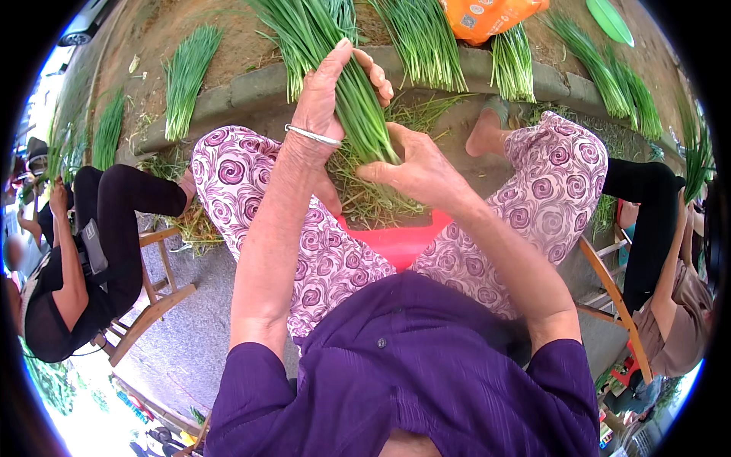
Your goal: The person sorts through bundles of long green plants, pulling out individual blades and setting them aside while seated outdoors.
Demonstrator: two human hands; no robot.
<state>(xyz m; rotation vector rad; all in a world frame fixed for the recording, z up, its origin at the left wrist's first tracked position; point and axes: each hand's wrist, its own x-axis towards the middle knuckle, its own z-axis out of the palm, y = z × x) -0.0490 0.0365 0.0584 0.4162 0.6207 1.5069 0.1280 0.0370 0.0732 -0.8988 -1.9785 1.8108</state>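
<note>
My left hand (331,91), with a silver bangle at its wrist, is wrapped around a thick bunch of green Chinese chives (357,105). The bunch slants from the top of the view down towards my knees, leaf tips farthest from me. At its lower end my right hand (420,165) has thumb and fingers around the pale stem ends. Below the bunch, loose chive trimmings (377,200) litter the ground between my feet.
Several chive bunches, such as a left one (191,85) and a middle one (431,51), lie along the stone kerb (257,91). An orange bag (491,17) rests among them. People sit on both sides, near a wooden chair (154,303) and another wooden seat (617,297).
</note>
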